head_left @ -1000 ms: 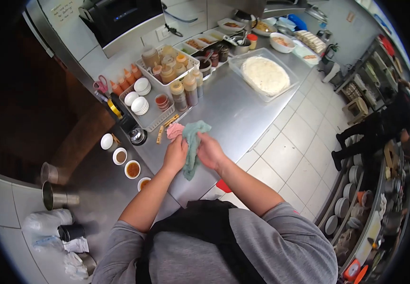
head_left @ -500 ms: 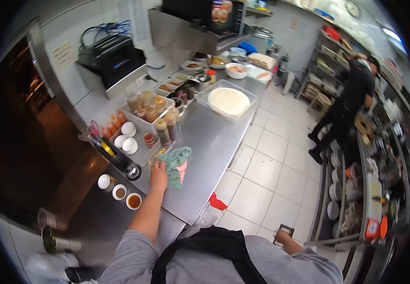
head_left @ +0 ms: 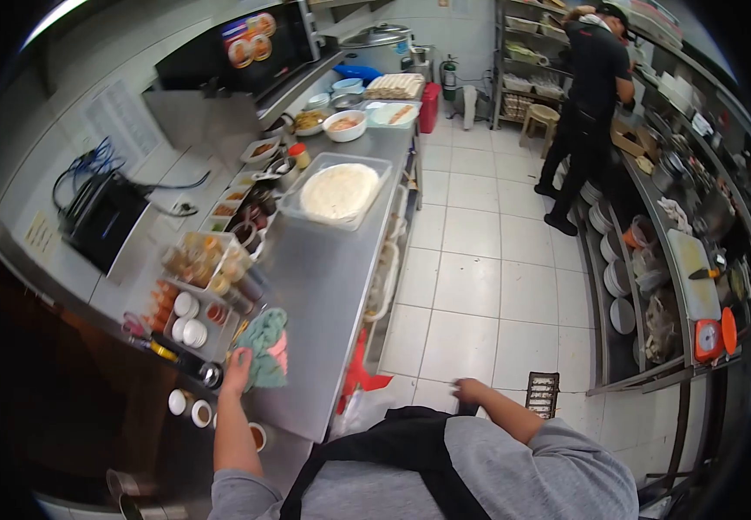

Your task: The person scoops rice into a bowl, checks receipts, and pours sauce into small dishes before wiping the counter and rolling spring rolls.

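My left hand [head_left: 237, 371] is at the left edge of a crumpled green cloth [head_left: 264, 351] on the steel counter, its fingers bent against the fabric. A pink cloth [head_left: 279, 350] shows at the green one's right side. Just beyond lies a grey bin [head_left: 217, 340] holding stacked white cups [head_left: 190, 331] and red-filled cups. Small white sauce cups [head_left: 201, 413] stand on the lower surface left of my forearm. Over the floor, right of the counter, hangs my right hand [head_left: 469, 390]; its fingers point left, slightly apart, and nothing shows in them.
Along the counter are a basket of sauce bottles [head_left: 211, 260], a clear tub with a pale round [head_left: 338, 192] and a white bowl [head_left: 345, 126]. A person in black [head_left: 585, 113] stands by the right-hand shelving. A floor drain grate [head_left: 543, 395] and a red scale [head_left: 708, 340] are at right.
My view has turned right and lifted, so the counter appears further left. My right hand has moved from over the drain grate toward the counter. My left hand stays at the cloth.
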`<state>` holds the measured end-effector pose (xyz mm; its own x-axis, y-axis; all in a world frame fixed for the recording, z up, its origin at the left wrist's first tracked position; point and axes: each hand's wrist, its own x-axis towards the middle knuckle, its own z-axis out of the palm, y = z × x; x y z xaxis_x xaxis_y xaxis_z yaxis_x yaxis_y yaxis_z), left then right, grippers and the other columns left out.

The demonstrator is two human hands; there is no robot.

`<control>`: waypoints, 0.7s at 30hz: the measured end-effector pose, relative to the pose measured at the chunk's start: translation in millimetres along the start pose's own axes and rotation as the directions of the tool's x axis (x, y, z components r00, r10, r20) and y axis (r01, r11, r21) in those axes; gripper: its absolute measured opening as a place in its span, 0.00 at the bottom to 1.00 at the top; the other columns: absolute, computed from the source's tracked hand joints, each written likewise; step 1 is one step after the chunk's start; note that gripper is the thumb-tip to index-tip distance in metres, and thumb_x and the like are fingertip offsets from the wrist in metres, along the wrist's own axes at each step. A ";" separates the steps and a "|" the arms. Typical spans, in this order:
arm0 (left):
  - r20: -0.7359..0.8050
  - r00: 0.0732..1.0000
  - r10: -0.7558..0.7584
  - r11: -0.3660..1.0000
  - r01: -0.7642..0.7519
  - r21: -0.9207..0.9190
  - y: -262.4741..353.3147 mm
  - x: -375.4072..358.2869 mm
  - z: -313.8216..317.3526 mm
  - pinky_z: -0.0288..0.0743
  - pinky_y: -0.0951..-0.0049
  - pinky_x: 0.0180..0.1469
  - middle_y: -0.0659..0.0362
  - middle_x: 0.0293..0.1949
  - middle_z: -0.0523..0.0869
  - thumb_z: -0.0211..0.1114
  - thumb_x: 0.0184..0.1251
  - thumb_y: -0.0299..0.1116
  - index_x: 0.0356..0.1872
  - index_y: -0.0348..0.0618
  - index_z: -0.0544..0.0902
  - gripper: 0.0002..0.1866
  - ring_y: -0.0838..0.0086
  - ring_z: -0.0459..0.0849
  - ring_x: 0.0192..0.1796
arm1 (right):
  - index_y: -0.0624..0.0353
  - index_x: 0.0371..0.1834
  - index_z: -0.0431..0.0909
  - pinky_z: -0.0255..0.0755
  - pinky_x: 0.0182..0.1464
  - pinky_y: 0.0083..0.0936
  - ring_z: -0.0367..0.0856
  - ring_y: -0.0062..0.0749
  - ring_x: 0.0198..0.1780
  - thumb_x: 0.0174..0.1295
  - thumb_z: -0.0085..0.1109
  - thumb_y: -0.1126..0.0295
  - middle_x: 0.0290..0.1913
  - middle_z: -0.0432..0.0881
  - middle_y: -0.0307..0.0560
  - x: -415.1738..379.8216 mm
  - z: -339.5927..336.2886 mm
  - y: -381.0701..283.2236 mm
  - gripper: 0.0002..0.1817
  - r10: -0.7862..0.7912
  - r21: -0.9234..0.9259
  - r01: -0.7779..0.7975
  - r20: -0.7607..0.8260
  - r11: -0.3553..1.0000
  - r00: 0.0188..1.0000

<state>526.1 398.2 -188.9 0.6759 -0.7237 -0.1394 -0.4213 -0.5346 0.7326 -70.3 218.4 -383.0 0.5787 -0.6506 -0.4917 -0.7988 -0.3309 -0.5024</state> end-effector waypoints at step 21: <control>-0.644 0.704 0.299 0.606 0.380 0.698 255.1 35.0 167.1 0.45 0.29 0.74 0.54 0.78 0.58 0.67 0.60 0.30 0.64 0.50 0.76 0.28 0.53 0.52 0.80 | 0.46 0.60 0.82 0.77 0.58 0.38 0.83 0.44 0.60 0.66 0.59 0.62 0.57 0.85 0.49 -49.7 -276.2 411.4 0.19 0.746 -0.314 -0.678 0.216 0.664 0.630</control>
<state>341.4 163.6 -118.2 0.7393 -0.3887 0.5499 -0.4205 -0.9043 -0.0739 -473.1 -74.2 -368.7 -0.1953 -0.5090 -0.8383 -0.9748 0.0068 0.2230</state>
